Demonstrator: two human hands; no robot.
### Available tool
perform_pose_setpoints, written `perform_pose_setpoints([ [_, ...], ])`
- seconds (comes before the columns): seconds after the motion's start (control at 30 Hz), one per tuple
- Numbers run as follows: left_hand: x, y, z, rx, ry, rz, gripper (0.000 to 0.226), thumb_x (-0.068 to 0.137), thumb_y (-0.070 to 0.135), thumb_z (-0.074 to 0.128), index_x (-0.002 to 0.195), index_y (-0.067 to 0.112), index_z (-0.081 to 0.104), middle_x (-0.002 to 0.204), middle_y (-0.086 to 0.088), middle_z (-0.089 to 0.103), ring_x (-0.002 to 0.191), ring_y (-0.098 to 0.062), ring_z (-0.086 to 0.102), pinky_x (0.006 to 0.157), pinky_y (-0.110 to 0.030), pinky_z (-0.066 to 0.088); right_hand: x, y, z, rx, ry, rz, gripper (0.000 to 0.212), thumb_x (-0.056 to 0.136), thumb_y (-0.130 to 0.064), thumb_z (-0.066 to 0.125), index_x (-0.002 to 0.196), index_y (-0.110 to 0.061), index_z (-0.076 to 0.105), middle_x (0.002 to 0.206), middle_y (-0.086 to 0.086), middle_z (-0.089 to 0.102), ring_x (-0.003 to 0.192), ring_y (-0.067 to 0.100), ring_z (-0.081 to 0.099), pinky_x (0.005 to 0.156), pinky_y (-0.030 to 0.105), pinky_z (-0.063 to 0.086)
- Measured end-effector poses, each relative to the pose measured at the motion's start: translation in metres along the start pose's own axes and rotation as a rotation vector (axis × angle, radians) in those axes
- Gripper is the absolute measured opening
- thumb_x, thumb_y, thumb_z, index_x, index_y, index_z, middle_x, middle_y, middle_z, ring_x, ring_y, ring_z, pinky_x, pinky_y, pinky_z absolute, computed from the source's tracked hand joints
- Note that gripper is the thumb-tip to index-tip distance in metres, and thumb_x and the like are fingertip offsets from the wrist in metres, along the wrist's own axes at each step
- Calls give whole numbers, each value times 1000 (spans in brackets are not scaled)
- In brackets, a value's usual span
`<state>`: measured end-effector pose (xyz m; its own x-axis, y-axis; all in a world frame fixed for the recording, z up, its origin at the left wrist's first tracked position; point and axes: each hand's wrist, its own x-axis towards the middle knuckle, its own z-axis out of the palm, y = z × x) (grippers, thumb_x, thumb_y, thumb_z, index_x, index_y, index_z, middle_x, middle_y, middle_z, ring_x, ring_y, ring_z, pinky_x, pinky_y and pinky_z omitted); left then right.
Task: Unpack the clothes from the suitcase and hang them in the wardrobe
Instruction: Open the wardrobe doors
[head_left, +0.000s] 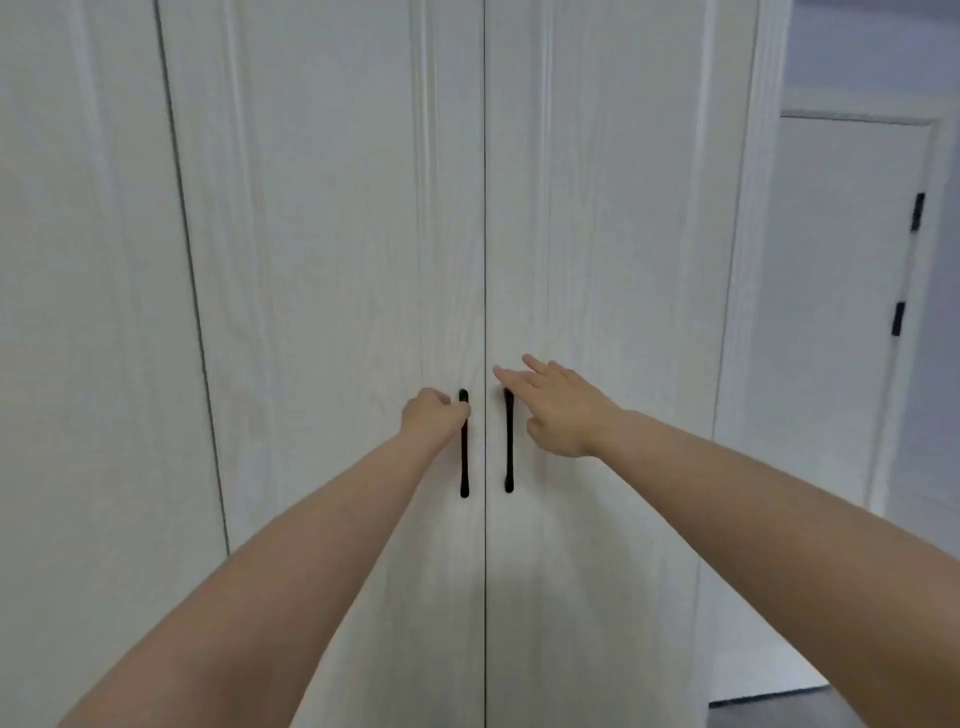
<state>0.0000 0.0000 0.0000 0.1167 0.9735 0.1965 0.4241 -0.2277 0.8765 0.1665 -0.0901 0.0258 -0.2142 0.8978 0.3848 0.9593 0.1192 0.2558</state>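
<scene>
- Left hand (434, 413) grips the left handle (464, 457) on the closed wardrobe (332, 260).
- Right hand (553, 408), fingers spread straight, reaches over the right handle (509, 457).

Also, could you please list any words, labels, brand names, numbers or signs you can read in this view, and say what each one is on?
There are none to read.
The white wardrobe doors are plain.
The two black handles, one gripped by the left hand and one at the fingers of the right hand, bear no marking.
The room door at the right shows only black hinges.
</scene>
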Motion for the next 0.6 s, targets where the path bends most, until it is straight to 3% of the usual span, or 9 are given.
perform_pose_setpoints([
  [0.07,3,2,16,-170,4,-120,19,89,26,61,99,11,58,107,-8,61,105,-28,57,85,-31,42,0,14,2,19,-5,-51,74,93,-11,39,158,-21,4,163,0,21,152,23,4,123,36,9],
  [0.13,8,-1,32,-278,3,-173,26,87,29,62,104,10,59,110,-8,63,102,-26,58,82,-32,42,-1,25,10,55,-12,-86,74,93,-13,41,158,-23,7,162,0,24,152,23,9,121,36,12],
  [0.23,10,-9,54,-192,96,-101,27,84,29,63,105,13,57,107,-7,65,100,-24,61,78,-31,43,3,42,23,226,28,-88,71,93,-14,44,157,-24,16,154,3,38,144,25,28,117,37,25],
  [0.33,3,-15,65,-87,192,-14,20,88,20,56,106,11,54,98,-4,60,86,-20,56,66,-26,41,6,47,39,439,176,-85,61,92,-12,47,151,-23,34,136,0,54,126,22,45,106,37,38],
  [0.47,-15,-18,71,-13,297,75,5,91,13,50,96,13,48,83,1,53,78,-20,53,56,-24,37,7,41,61,593,306,-38,35,91,-7,44,121,-17,56,105,0,61,97,19,57,84,39,50],
  [0.6,-51,-21,64,18,365,123,17,85,24,62,89,14,50,81,0,57,74,-19,57,64,-29,48,12,31,67,686,298,-20,14,88,-4,45,88,-15,55,85,2,61,76,20,59,70,39,54],
])
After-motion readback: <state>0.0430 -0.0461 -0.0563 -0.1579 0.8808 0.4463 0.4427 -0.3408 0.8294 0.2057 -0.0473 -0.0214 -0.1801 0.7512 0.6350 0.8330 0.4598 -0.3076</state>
